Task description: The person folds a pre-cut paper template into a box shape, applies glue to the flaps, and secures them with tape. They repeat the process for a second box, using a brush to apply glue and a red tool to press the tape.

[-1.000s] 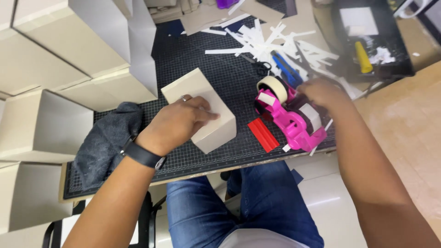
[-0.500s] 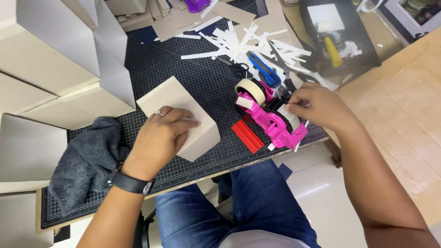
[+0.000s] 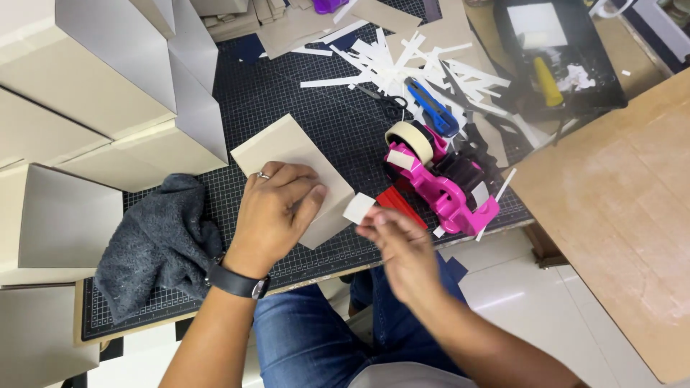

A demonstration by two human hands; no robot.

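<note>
A dark gridded cutting mat [image 3: 302, 108] is laid over the work table. At nine o'clock, pale grey cardboard boxes [image 3: 79, 79] are stacked. At three o'clock, a brown board surface [image 3: 618, 208] is seen, and at five o'clock a glossy white tiled floor [image 3: 532, 302] is lit evenly. At one o'clock, a black tray [image 3: 600, 79] is placed.

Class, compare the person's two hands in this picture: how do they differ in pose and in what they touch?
The left hand lies flat, palm down, on the beige box; the right hand is raised off the mat, pinching a small piece of tape. The left hand shows sharp, with a ring and a wrist watch; the right hand is blurred and shows neither. Both are bare and reach over the black cutting mat.
</note>
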